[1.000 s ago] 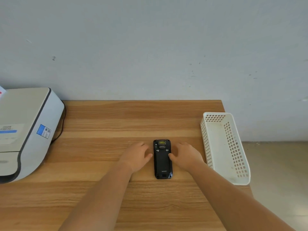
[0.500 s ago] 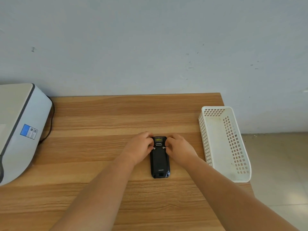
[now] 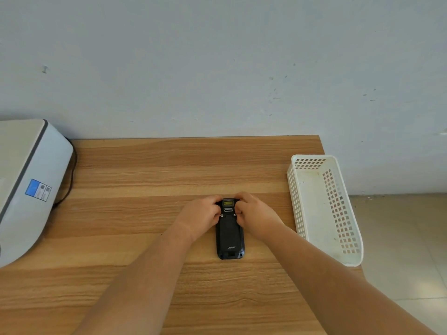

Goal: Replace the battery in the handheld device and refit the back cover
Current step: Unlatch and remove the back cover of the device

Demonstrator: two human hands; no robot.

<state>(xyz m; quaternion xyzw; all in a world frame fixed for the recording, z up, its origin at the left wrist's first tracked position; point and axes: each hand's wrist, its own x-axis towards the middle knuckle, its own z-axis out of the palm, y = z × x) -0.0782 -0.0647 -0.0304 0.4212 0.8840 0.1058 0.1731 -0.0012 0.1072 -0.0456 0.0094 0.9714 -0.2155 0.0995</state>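
A black handheld device lies face down on the wooden table, its back cover on and its top end pointing away from me. My left hand grips the device's upper left side, with the thumb by the left latch. On the opposite side my right hand holds the upper right edge, thumb by the right latch. Both sets of fingertips curl around the top end near the yellow label. No spare battery is in view.
A white perforated plastic basket sits at the table's right edge, with nothing in it. A grey-white printer with a black cable stands at the left. A pale wall runs behind the table; tiled floor shows at the right.
Both hands have slid from the device's middle sides up to its top end and closed around it. The device itself stays flat on the table.
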